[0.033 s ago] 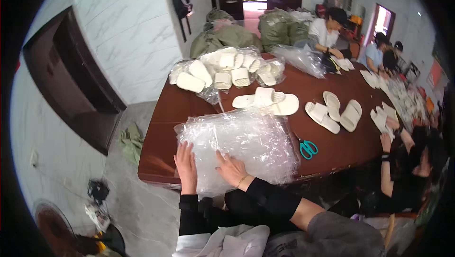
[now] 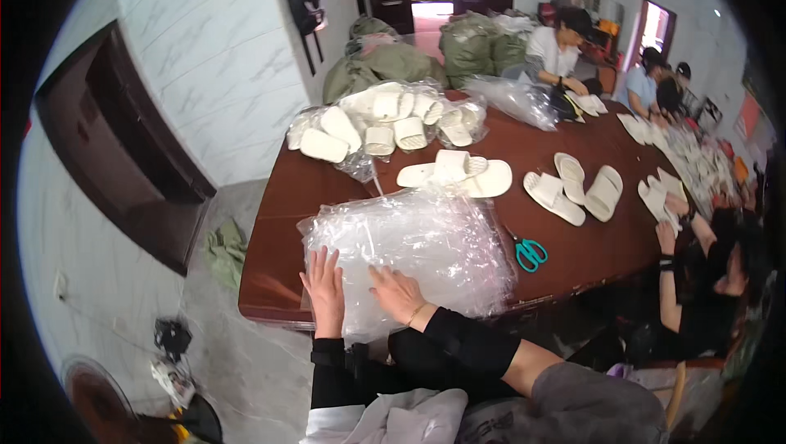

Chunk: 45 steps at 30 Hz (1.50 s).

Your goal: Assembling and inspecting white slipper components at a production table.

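Note:
A thick stack of clear plastic bags (image 2: 426, 239) lies at the near edge of the brown table. My left hand (image 2: 326, 292) rests along the stack's left side, its fingers stretched and spread. On top of the plastic lies my right hand (image 2: 397, 295), index finger extended and the other fingers loosely out, holding nothing. Just beyond the stack are two cream slippers (image 2: 454, 172), one partly across the other. Teal-handled scissors (image 2: 530, 256) lie right of the plastic, and several more cream slippers (image 2: 604, 193) sit past them.
A heap of bagged cream slippers (image 2: 393, 121) covers the far left of the table (image 2: 278, 239). Co-workers sit along the right side, one person's hands (image 2: 667, 235) on slippers there. Green sacks (image 2: 471, 47) stand behind the table. A fan (image 2: 90, 399) is at lower left.
The fingers of my left hand have spread a little wider. My right hand stays almost in place on the plastic, and the whole view has shifted slightly.

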Motion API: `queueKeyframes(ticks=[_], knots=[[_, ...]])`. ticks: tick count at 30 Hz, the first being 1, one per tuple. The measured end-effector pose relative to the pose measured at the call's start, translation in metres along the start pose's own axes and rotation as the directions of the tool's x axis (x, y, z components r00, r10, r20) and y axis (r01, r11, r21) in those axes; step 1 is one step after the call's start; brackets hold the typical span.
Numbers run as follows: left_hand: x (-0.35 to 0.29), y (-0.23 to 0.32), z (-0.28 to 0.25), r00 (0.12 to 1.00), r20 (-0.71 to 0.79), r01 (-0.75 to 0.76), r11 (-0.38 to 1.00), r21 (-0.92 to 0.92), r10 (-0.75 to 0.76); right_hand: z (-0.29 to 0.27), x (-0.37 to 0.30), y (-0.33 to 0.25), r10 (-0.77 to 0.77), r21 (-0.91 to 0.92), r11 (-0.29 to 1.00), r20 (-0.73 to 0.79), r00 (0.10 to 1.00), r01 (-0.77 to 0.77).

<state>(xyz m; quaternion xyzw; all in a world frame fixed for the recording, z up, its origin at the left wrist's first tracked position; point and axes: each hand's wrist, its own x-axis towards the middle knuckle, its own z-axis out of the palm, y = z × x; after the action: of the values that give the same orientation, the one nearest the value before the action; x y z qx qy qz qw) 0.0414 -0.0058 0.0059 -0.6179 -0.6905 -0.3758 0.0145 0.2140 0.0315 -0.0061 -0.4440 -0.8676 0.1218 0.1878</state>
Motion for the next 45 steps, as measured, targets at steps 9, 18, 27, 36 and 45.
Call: queueKeyframes(ticks=[9,18,27,36,45], knots=[[-0.032,-0.055,0.037,0.938,0.295,0.056,0.918,0.391,-0.183,-0.017,0.022,0.111,0.113,-0.199,0.974,0.002,0.994,-0.110],[-0.035,-0.074,0.041,0.923,0.317,0.072,0.905,0.419,-0.220,-0.041,0.028,0.217,0.510,0.671,0.728,-0.397,0.763,-0.137],[-0.037,-0.075,0.041,0.874,0.374,0.122,0.884,0.451,-0.311,-0.102,0.128,0.318,0.800,0.590,0.590,-0.340,0.494,-0.551],[-0.026,-0.057,0.055,0.854,0.396,0.094,0.848,0.522,-0.338,-0.056,0.122,0.355,0.488,0.907,0.368,0.002,0.873,-0.207],[-0.036,-0.070,0.041,0.866,0.420,-0.023,0.817,0.576,-0.272,-0.118,0.064,0.379,0.676,0.989,-0.141,0.065,0.734,0.042]])
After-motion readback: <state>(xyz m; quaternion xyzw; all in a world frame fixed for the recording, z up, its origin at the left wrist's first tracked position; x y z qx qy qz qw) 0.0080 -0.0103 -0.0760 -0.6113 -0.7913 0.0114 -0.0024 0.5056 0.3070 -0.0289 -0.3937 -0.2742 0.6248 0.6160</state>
